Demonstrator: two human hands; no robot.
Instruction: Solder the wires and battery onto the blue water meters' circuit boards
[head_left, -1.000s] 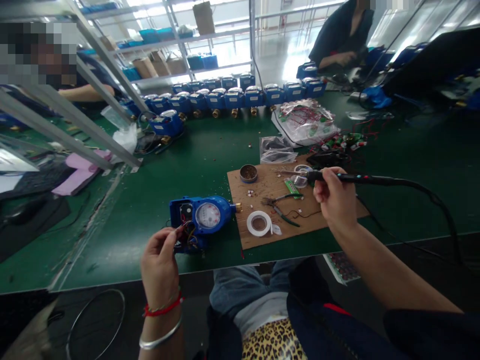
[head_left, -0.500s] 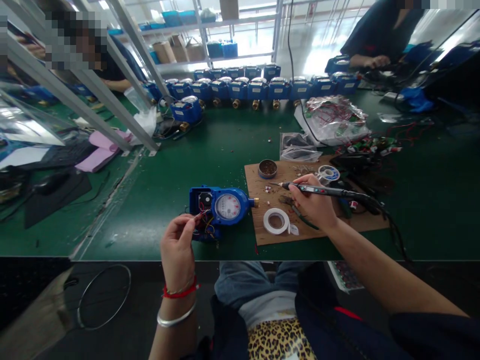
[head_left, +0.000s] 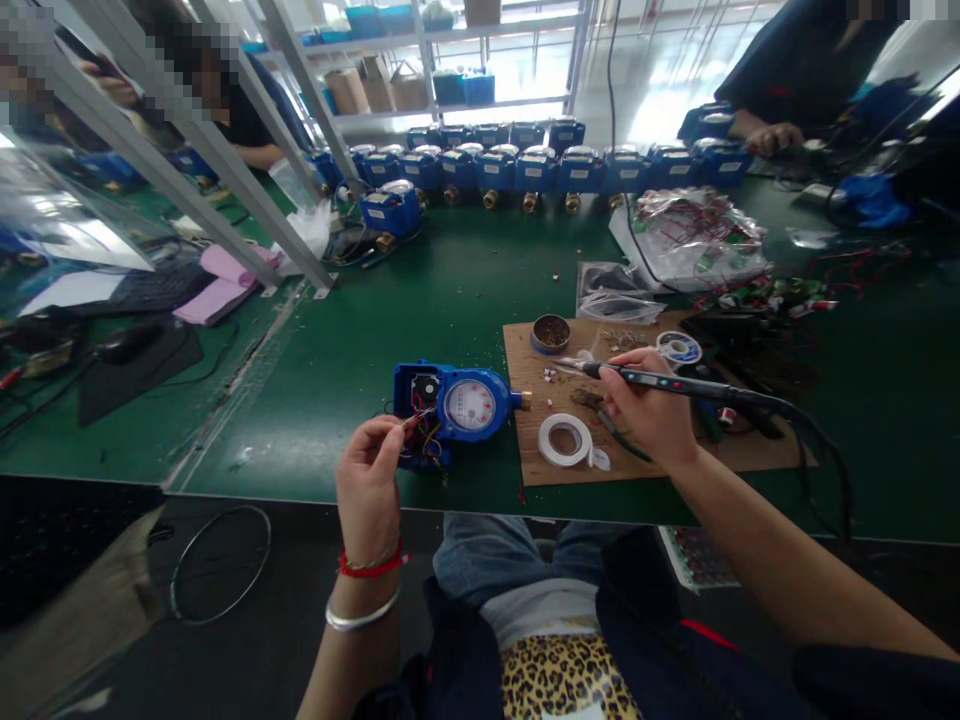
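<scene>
A blue water meter (head_left: 480, 405) lies on the green bench, its round dial facing up and its side box uncovered, with thin coloured wires inside. At that box, my left hand (head_left: 375, 470) pinches thin wires (head_left: 410, 421) between thumb and fingertips. My right hand (head_left: 652, 405) grips a soldering iron (head_left: 675, 382) like a pen. The iron's tip points left over the cardboard (head_left: 529, 470), just below a small round tin (head_left: 551, 334) of brownish material. Under my right hand are cutters (head_left: 600, 410) and a roll of white tape (head_left: 565, 440).
A solder spool (head_left: 679, 348) sits right of the tin. Behind are plastic bags (head_left: 619, 292), a bundle of red-wired parts (head_left: 697, 225) and a row of blue meters (head_left: 536, 170). Metal posts (head_left: 300, 240) rise at left. Co-workers sit across the bench.
The head view has shifted, so the bench appears farther right. Both hands keep their holds, with the iron's tip still near the tin.
</scene>
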